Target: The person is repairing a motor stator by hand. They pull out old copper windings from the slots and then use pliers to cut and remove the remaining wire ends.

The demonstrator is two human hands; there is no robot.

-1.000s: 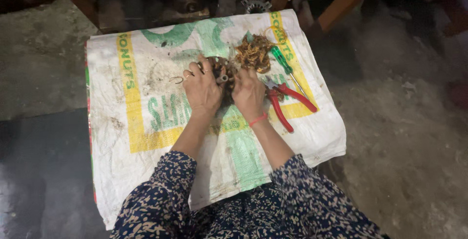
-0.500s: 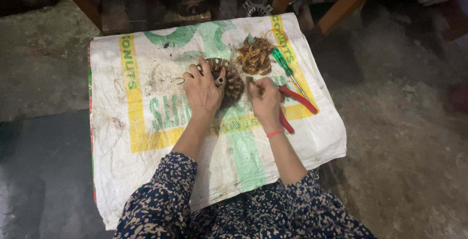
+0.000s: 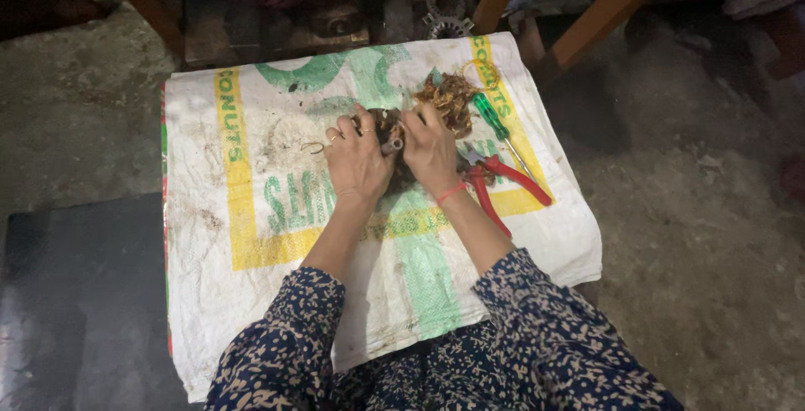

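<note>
The right hand (image 3: 430, 149) has rejoined the left hand (image 3: 356, 162) on the dark coil (image 3: 392, 136).

dark round wire-wound part (image 3: 394, 147) | on woven sack | between both hands, mostly hidden

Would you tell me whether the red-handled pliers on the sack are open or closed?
Open: the red-handled pliers lie on the woven sack with their two handles splayed apart, right of the right hand.

A white woven plastic sack (image 3: 251, 210) with green and yellow print covers the grey concrete floor (image 3: 713, 235). A green-handled screwdriver (image 3: 495, 123) and red-handled pliers (image 3: 503, 183) lie on it. Slanting wooden legs (image 3: 604, 25) stand behind.
</note>
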